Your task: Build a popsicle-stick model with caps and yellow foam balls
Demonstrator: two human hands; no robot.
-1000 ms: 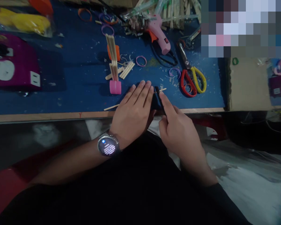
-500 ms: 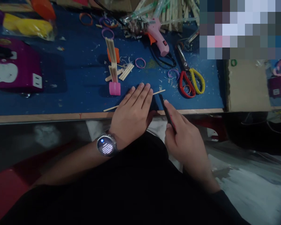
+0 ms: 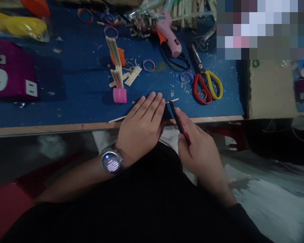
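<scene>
My left hand [image 3: 143, 126] lies flat at the table's front edge, fingers stretched out, pressing down on a thin wooden stick [image 3: 118, 118]. Both ends of the stick stick out from under the palm and fingers; its middle is hidden. My right hand [image 3: 199, 148] is closed round a black utility knife [image 3: 178, 121] with red marks on its side. The knife's tip touches or hovers over the stick just right of my left fingertips; which, I cannot tell. Beyond my left hand, a bundle of wooden sticks [image 3: 115, 54] stands in a pink holder [image 3: 120, 96].
Scissors [image 3: 202, 76] with red and yellow handles lie right of the knife. Farther back is a pink glue gun [image 3: 169, 33]. Short sticks [image 3: 133, 76], a purple ring [image 3: 149, 65] and scraps lie mid-table. A purple box [image 3: 12, 74] stands left, cardboard [image 3: 272, 91] right.
The knife tip has moved slightly left, onto or over the stick beside my left fingers. My left hand stays flat on the stick. The view has shifted a little.
</scene>
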